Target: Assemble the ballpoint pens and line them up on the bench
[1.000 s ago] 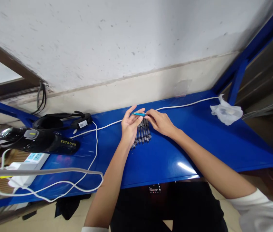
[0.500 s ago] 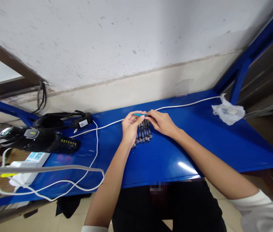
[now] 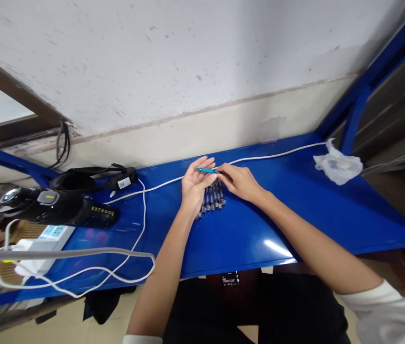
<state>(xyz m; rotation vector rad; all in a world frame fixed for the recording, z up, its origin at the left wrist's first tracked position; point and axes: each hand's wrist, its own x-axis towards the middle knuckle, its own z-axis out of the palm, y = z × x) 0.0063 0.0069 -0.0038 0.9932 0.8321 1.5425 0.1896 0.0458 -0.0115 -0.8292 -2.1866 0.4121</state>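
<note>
Both hands meet above the blue table (image 3: 252, 243), wrists apart and fingertips converging; clock directions are read from the blue pen (image 3: 205, 170) between them. Left hand (image 3: 194, 188): palm turned up and inward, fingers extended and slightly spread toward 1 o'clock, unclenched, thumb reaching across toward 2 o'clock just beneath the pen; whether the thumb touches it cannot be told. Left forearm enters from 7 o'clock. Right hand (image 3: 236, 180): back uppermost, fingers curled, thumb and forefinger pinching the pen's dark end, so that its blue barrel points to 9 o'clock across the left fingers. Right forearm slants in from 4 o'clock, its white sleeve (image 3: 385, 306) pushed above the elbow. At 6 o'clock, a row of dark pens (image 3: 215, 196) lies side by side on the table, partly hidden by the left hand. Farther out: a crumpled white wrapper (image 3: 339, 164) at 3 o'clock, a black bottle (image 3: 80, 210) on its side near 9, and a white power strip (image 3: 57, 239) at 8.
</note>
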